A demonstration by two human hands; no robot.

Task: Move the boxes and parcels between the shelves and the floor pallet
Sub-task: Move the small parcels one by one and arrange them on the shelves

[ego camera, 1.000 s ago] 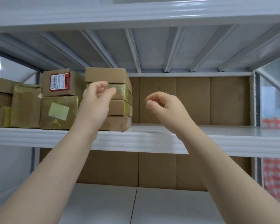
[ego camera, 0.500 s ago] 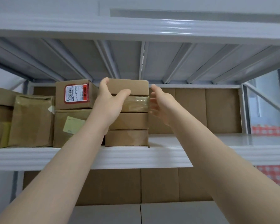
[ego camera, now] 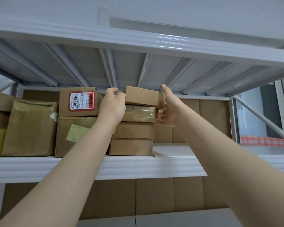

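Left hand [ego camera: 112, 105] and right hand [ego camera: 168, 108] clasp the ends of the top cardboard box [ego camera: 142, 96], tilted atop its stack on the shelf [ego camera: 170, 163]. Lift clear before pulling out, sparing the taped parcel [ego camera: 138, 113] beneath.

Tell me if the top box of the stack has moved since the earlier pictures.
Yes. The top box has slid right: its right end now overhangs the taped box beneath, where before it sat flush.
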